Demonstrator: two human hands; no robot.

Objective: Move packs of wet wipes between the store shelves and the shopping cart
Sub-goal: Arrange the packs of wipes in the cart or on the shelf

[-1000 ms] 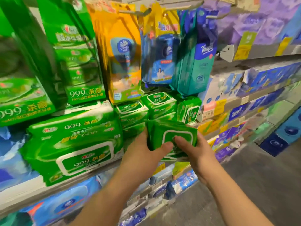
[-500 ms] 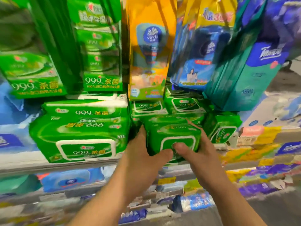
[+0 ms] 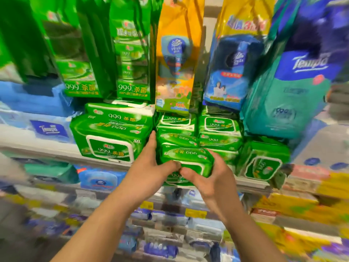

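A small green pack of wet wipes (image 3: 187, 157) sits at the front of the shelf (image 3: 251, 183), held between both hands. My left hand (image 3: 151, 167) grips its left side, fingers along the side and thumb on the front. My right hand (image 3: 211, 176) grips its right side, with the thumb meeting the left thumb on the front. Behind and above it, more small green packs (image 3: 219, 129) are stacked. A large green 80-count pack (image 3: 109, 140) lies to the left. Another small green pack (image 3: 262, 163) leans at the right.
Tall green (image 3: 132, 59), yellow (image 3: 175, 53), blue (image 3: 232, 70) and teal Tempo (image 3: 294, 87) bags hang above the shelf. Blue packs (image 3: 47, 127) lie at the left. Lower shelves (image 3: 170, 214) hold blurred blue and yellow goods. No cart is in view.
Both hands have carried the small green pack in toward the shelf, up against the stack of like packs. The view has swung closer to the shelf.
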